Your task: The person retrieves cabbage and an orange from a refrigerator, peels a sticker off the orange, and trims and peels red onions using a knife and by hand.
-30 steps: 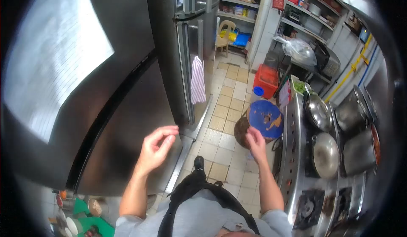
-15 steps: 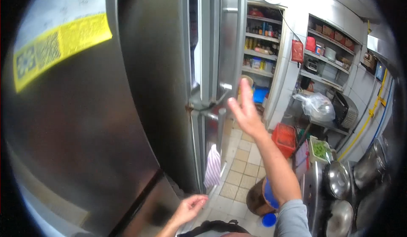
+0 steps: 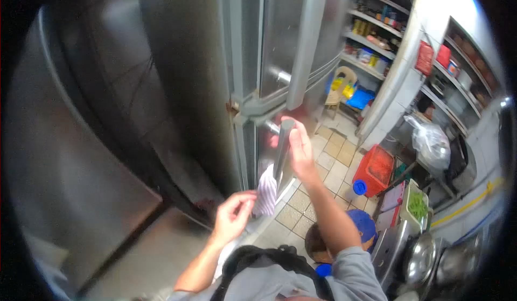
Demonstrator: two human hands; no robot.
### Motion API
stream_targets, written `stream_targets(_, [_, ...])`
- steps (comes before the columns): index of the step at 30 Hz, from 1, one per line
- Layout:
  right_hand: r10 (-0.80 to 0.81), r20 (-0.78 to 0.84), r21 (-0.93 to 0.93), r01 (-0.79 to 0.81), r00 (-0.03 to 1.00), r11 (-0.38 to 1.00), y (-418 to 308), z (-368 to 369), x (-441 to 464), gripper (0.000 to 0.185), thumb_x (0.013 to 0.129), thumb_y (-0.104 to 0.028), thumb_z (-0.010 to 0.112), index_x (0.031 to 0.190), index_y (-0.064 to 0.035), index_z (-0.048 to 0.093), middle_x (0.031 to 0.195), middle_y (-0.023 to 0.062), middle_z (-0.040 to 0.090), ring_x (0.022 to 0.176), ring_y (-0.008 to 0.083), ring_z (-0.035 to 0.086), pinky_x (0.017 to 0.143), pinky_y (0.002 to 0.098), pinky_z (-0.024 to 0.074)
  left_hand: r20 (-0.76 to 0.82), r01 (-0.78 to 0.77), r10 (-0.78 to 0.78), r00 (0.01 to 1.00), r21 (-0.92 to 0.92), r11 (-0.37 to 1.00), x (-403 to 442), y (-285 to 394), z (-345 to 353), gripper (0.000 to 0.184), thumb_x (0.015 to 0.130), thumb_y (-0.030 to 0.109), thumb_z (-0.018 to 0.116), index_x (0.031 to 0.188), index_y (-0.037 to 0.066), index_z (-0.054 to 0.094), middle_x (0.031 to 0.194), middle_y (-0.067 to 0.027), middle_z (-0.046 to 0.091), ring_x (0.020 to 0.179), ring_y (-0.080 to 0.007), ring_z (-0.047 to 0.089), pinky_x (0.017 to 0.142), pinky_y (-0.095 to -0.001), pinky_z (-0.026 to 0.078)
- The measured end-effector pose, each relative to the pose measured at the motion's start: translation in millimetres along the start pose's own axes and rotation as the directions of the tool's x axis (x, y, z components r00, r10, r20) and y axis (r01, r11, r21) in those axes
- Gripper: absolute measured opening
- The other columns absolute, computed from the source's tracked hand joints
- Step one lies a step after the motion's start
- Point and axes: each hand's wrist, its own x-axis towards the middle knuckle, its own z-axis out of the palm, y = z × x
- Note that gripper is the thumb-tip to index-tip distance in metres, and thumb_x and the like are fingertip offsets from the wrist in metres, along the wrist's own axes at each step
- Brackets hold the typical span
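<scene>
My right hand (image 3: 299, 149) is wrapped around the upper end of the lower refrigerator door handle (image 3: 282, 153), with fingertips showing behind it. A striped cloth (image 3: 267, 193) hangs from that handle, lower down. My left hand (image 3: 232, 216) is beside the cloth's left edge, loosely curled with the thumb a little apart from the fingers. Whether its fingertips touch the cloth, I cannot tell. Above my right hand is the upper door handle (image 3: 307, 42) of the steel refrigerator (image 3: 186, 80). Both doors look closed.
On the right are a red crate (image 3: 372, 167), a blue-topped drum (image 3: 360, 225), a basket of green vegetables (image 3: 417, 204) and metal pots (image 3: 421, 259). A plastic bag (image 3: 431, 142) rests on a stand. Stocked shelves (image 3: 377, 45) line the back beyond the tiled floor (image 3: 296, 215).
The upper door has swung from ajar to closed. My right hand has come down and taken hold of the lower handle. My left hand has risen to beside the cloth. The view has shifted.
</scene>
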Motion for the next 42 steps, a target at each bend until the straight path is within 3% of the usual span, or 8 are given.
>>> stream_targets(2, [0.044, -0.055, 0.139, -0.036, 0.997, 0.99, 32.9, 14.2, -16.9, 0.046, 0.105, -0.042, 0.043, 0.122, 0.0004, 0.052, 0.092, 0.0077, 0.061, 0.079, 0.0164, 0.06, 0.075, 0.0314, 0.0509, -0.115, -0.036, 0.043, 0.992, 0.062, 0.997, 0.4, 1.5, 6.0, 0.018, 0.098, 0.006, 0.059, 0.113, 0.0, 0.068, 0.115, -0.009, 0.068, 0.102, -0.0122, 0.062, 0.089, -0.0256, 0.049])
stream_targets(7, [0.103, 0.255, 0.323, -0.185, 0.962, 0.928, 10.9, -16.5, -3.1, 0.036, 0.107, -0.032, 0.043, 0.119, 0.0002, 0.054, 0.09, 0.0062, 0.059, 0.081, 0.013, 0.058, 0.074, 0.0287, 0.05, -0.412, -0.052, 0.042, 0.91, -0.014, 0.999, 11.3, 40.4, 16.4, 0.018, 0.1, 0.008, 0.058, 0.112, -0.003, 0.065, 0.12, -0.0141, 0.066, 0.106, -0.0195, 0.065, 0.092, -0.0321, 0.053])
stream_targets(17, [0.246, 0.179, 0.757, -0.293, 0.953, 0.585, 23.6, -202.6, -108.0, 0.055, 0.096, -0.049, 0.056, 0.12, 0.0001, 0.053, 0.083, 0.0132, 0.064, 0.074, 0.023, 0.065, 0.066, 0.0384, 0.0552, -0.657, 0.325, -0.343, 0.672, -0.155, 0.933, -85.7, -56.8, 79.4, 0.02, 0.101, 0.014, 0.059, 0.113, 0.0, 0.066, 0.103, -0.0049, 0.069, 0.095, -0.0125, 0.063, 0.087, -0.0261, 0.05])
stream_targets(19, [-0.121, -0.281, -0.187, 0.069, 0.952, 0.98, 13.3, -216.8, -119.0, 0.049, 0.096, -0.044, 0.057, 0.122, -0.0021, 0.052, 0.088, 0.0119, 0.065, 0.079, 0.0229, 0.066, 0.066, 0.0382, 0.0563, -0.638, 0.395, -0.386, 0.666, -0.136, 0.908, -84.2, -77.1, 93.8, 0.019, 0.1, 0.016, 0.061, 0.111, 0.001, 0.067, 0.102, -0.0033, 0.07, 0.092, -0.0108, 0.062, 0.081, -0.0257, 0.05])
stream_targets(21, [0.161, -0.515, 0.318, 0.013, 0.842, 0.948, -13.3, -220.1, -126.0, 0.041, 0.095, -0.036, 0.058, 0.119, -0.0026, 0.054, 0.094, 0.0096, 0.064, 0.082, 0.022, 0.065, 0.067, 0.0384, 0.0574, -0.55, 0.434, -0.345, 0.76, 0.034, 0.9, -68.2, -84.3, 99.3, 0.021, 0.099, 0.015, 0.061, 0.114, 0.001, 0.066, 0.103, -0.0032, 0.069, 0.091, -0.0106, 0.062, 0.079, -0.0258, 0.051])
stream_targets(29, [0.003, -0.765, -0.017, -0.025, 0.644, 1.0, -20.0, -308.5, -156.3, 0.041, 0.095, -0.036, 0.059, 0.119, -0.0027, 0.054, 0.095, 0.0096, 0.064, 0.082, 0.0221, 0.065, 0.067, 0.0384, 0.0572, -0.431, 0.149, 0.048, 0.901, 0.411, 0.9, 121.7, -70.7, 92.8, 0.051, 0.092, 0.019, 0.067, 0.137, 0.0, 0.051, 0.136, -0.0211, 0.057, 0.124, -0.0293, 0.058, 0.1, -0.0373, 0.049])
stream_targets(35, [-0.019, -0.834, -0.1, -0.119, 0.551, 0.988, -18.5, -332.3, -184.2, 0.041, 0.095, -0.035, 0.059, 0.12, -0.0028, 0.054, 0.096, 0.0096, 0.064, 0.083, 0.0222, 0.065, 0.068, 0.0384, 0.057, -0.44, 0.155, 0.53, 0.725, 0.854, 0.496, 291.9, -120.8, 17.4, 0.081, 0.084, 0.028, 0.074, 0.147, -0.001, 0.033, 0.138, -0.0263, 0.049, 0.124, -0.0414, 0.052, 0.106, -0.0464, 0.042])
stream_targets(42, [-0.015, -0.86, -0.131, -0.192, 0.51, 0.973, -9.8, -340.2, -197.4, 0.041, 0.096, -0.035, 0.059, 0.12, -0.0029, 0.054, 0.097, 0.0096, 0.064, 0.083, 0.0223, 0.065, 0.068, 0.0384, 0.0568, -0.483, 0.447, 0.236, 0.843, 0.873, 0.193, 337.1, -145.5, -9.6, 0.057, 0.081, 0.026, 0.077, 0.128, 0.001, 0.056, 0.121, -0.0211, 0.061, 0.115, -0.0375, 0.057, 0.097, -0.0487, 0.046])
